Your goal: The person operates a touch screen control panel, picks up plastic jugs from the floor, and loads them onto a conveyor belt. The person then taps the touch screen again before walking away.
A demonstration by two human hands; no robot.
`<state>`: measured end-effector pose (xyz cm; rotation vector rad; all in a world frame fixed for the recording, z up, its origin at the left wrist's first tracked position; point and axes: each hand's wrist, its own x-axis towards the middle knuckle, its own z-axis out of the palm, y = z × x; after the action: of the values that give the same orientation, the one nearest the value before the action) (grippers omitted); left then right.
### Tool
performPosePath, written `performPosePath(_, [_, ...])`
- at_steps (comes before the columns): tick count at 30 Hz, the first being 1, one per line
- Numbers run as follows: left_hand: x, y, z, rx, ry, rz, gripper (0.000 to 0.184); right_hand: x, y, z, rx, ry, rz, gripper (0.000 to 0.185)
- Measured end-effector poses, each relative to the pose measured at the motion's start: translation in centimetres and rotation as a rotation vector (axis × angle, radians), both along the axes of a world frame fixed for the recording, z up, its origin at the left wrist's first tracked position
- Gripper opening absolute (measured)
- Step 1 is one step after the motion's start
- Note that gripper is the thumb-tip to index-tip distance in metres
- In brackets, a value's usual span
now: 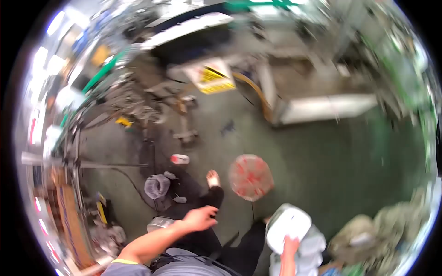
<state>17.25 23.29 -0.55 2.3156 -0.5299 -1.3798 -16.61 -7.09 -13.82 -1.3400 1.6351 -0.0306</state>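
I'd best keep the white container (286, 225) level at my right, beside the pale tubs (312, 244), my right hand (290, 246) gripping its near edge, my left hand (201, 218) empty and loosely open.

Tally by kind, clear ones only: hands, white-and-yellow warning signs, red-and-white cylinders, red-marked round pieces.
Hands: 2 (left hand; right hand)
Warning sign: 1
Red-and-white cylinder: 1
Red-marked round piece: 1
Total: 5
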Motion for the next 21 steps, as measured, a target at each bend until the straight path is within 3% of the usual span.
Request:
performPosePath(2, [2.3, 2.9, -0.6, -0.245, -0.028, -0.112, 0.075, 9.4, 5.0, 11.2, -0.045, 0.124, 0.255, 0.039])
performPosePath(4, [6.3, 4.9, 2.3, -0.272, -0.052, -0.222, 0.105, 13.6, 9.6, 15.7, -0.194, 0.097, 0.598, 0.046])
performPosePath(5, [8.3, 7.1, 3.5, -0.359, -0.1, -0.195, 0.111, 16.9, 11.7, 18.4, -0.227, 0.088, 0.654, 0.046])
performPosePath(7, [11.8, 11.5, 5.7, -0.5, -0.239, -0.136, 0.12, 23.3, 15.4, 24.1, -0.667, 0.095, 1.308, 0.054])
performPosePath(8, [13.2, 14.2, 7.1, -0.554, -0.311, -0.105, 0.123, 28.9, 17.4, 28.7, -0.26, 0.009, 1.137, 0.053])
performPosePath(13, [17.7, 23.6, 16.5, -0.755, -0.498, 0.334, 0.106, 48.5, 26.7, 40.4, -0.36, -0.117, 1.76, 0.051])
performPosePath(15, [19.5, 26.7, 21.2, -0.708, -0.857, 0.636, 0.102, 55.7, 30.1, 44.2, -0.428, -0.264, 1.889, 0.046])
performPosePath(16, [21.0, 27.1, 23.4, -0.714, -0.866, 0.761, 0.103, 58.6, 31.4, 46.0, -0.467, -0.363, 1.938, 0.045])
performPosePath(18, [23.2, 27.7, 27.6, -0.616, -0.941, 0.908, 0.106, 64.6, 34.1, 51.3, -0.606, -0.289, 2.109, 0.047])
performPosePath(21, [27.8, 27.9, 30.7, -0.608, -0.922, 1.141, 0.115, 71.8, 36.5, 57.7, -0.888, -0.398, 2.233, 0.04])
